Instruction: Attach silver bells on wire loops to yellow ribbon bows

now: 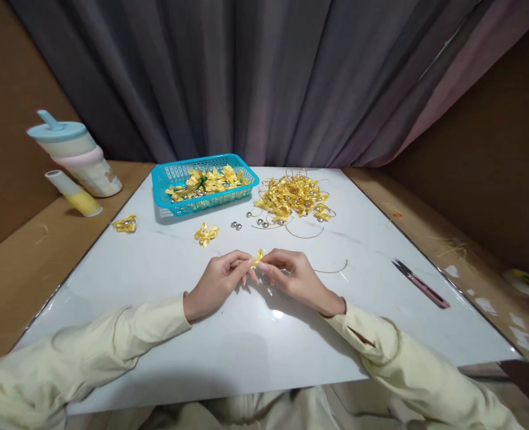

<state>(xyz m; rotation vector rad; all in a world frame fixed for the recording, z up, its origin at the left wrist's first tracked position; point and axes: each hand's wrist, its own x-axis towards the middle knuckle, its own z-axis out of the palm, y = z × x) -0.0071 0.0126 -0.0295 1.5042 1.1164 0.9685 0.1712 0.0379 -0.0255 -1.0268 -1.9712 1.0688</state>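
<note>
My left hand [219,279] and my right hand [291,275] meet over the middle of the white board [165,334], fingers pinched together on a small yellow ribbon bow [257,258] held between them. A loose yellow bow [206,233] lies just beyond my left hand. Farther back sits a pile of yellow bows with gold cord and small silver bells [293,200]. A blue plastic basket [170,179] at the back left holds more yellow bows. A strand of gold cord [333,270] lies right of my right hand.
Thread snips with a pink handle [421,285] lie at the right of the board. A lidded tumbler [76,152] and a small yellow tube [73,194] stand at the far left on the brown surface, with another yellow bow [125,224] nearby. A dark curtain hangs behind.
</note>
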